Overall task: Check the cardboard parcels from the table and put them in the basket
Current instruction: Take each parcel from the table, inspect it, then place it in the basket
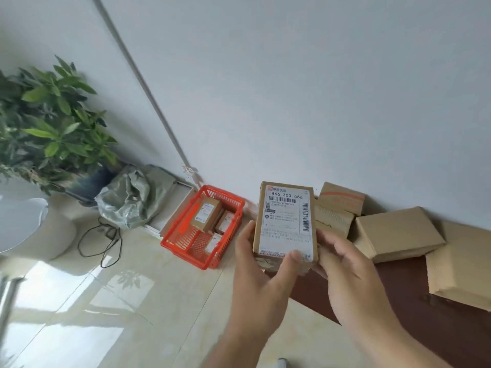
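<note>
Both hands are on it: the left hand (256,264) cups the near-left corner, thumb pressed on the label, while the right hand (345,264) wraps the right edge of the labelled parcel (285,224), held up label-first for reading. It looks light and stiff, with slightly dented corners; I'd hold it by the long edges. Behind it, more parcels (396,233) wait on the dark tabletop (398,301). Down left on the tiled floor, the red basket (183,241) already holds three small boxes (206,214), and there's room.
</note>
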`<state>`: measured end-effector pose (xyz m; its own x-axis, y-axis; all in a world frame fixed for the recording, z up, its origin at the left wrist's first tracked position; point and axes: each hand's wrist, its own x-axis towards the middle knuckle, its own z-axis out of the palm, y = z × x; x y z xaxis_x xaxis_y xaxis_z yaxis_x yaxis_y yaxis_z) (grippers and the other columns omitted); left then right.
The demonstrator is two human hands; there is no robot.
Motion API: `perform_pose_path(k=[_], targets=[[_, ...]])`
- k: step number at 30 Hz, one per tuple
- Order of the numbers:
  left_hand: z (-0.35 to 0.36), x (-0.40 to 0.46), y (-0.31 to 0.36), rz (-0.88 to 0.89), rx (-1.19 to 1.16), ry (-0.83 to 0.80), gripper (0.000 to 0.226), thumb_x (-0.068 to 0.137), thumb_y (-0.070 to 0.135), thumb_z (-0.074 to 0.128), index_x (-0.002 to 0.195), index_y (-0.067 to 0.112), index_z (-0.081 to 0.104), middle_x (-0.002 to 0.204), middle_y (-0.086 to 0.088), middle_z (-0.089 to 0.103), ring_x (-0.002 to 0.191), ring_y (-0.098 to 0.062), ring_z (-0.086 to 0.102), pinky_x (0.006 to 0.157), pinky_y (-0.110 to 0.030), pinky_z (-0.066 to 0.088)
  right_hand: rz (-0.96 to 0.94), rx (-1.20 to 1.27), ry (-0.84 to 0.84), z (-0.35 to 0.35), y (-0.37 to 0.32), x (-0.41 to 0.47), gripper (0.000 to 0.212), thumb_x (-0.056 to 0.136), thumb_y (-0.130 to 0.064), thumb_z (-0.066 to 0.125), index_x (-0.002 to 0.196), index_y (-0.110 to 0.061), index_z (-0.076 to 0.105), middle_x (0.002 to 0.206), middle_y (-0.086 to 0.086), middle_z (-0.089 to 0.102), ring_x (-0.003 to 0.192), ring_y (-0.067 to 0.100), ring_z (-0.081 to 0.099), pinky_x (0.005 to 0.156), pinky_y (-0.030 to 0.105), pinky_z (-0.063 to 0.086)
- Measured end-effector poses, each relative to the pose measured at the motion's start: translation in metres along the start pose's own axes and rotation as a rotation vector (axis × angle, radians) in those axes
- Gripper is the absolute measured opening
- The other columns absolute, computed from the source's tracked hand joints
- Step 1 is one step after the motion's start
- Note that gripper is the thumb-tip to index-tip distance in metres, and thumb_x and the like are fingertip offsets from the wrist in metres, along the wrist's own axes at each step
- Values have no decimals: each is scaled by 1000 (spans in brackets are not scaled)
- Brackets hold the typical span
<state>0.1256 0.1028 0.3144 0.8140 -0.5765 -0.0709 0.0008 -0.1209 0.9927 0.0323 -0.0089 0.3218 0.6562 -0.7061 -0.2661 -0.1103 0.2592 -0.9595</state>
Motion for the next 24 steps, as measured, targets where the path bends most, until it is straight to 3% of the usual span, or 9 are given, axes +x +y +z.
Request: perform_pose_path(k=[3,5,7,9,16,18,20,22,24], targets=[[-13,5,27,-45,19,55,65,85,30,83,136,31,41,118,24,72,115,-2,68,84,-14,55,68,-4,-92,15,-35,-2,47,111,-7,40,120,-33,78,107,3,81,117,50,58,98,72,48],[-22,11,35,-66,45,88,65,83,30,82,134,31,42,116,21,73,113,-2,69,84,-14,55,88,-5,-133,25,-42,4,42,111,-19,40,122,-36,77,117,20,74,123,59,48,98,81,40],[-32,19,40,-83,82,98,62,87,26,84,134,30,43,115,17,74,109,1,70,83,-13,54,112,-6,-126,38,-43,11,33,112,-34,44,120,-37,76,117,15,75,119,56,56,101,76,46],[-47,26,38,-112,107,103,58,91,18,82,133,28,43,119,12,72,104,2,71,81,-13,54,132,-30,-105,54,-43,19,27,110,-37,49,112,-39,77,113,-6,80,111,32,72,103,60,54],[-126,77,22,-199,197,46,61,89,23,83,136,29,44,122,13,70,103,3,71,82,-14,55,219,-98,-60,137,-32,50,19,104,-26,59,106,-37,74,101,-22,78,85,-8,70,62,21,41],[-166,101,14,-236,239,24,67,82,41,83,136,38,44,128,15,67,110,0,69,90,-24,57,232,-118,-15,178,-23,67,18,103,-22,61,109,-33,74,101,-20,79,85,-9,70,63,19,47],[-206,131,4,-231,293,-1,57,79,53,79,128,51,48,130,24,60,121,-9,63,98,-37,56,253,-127,31,222,-15,85,18,102,-18,62,111,-28,74,104,-14,80,94,0,74,83,28,57],[-241,159,-3,-220,349,-26,34,93,42,72,118,54,52,128,26,56,125,-4,56,105,-32,48,261,-142,60,260,-5,105,18,102,-15,62,111,-25,74,104,-11,81,94,5,76,90,32,58],[-273,187,-12,-221,356,-31,23,104,34,61,119,50,57,130,21,55,127,-3,53,112,-32,43,261,-147,72,293,1,124,20,103,-13,60,112,-23,75,102,-11,81,89,3,75,80,24,56]])
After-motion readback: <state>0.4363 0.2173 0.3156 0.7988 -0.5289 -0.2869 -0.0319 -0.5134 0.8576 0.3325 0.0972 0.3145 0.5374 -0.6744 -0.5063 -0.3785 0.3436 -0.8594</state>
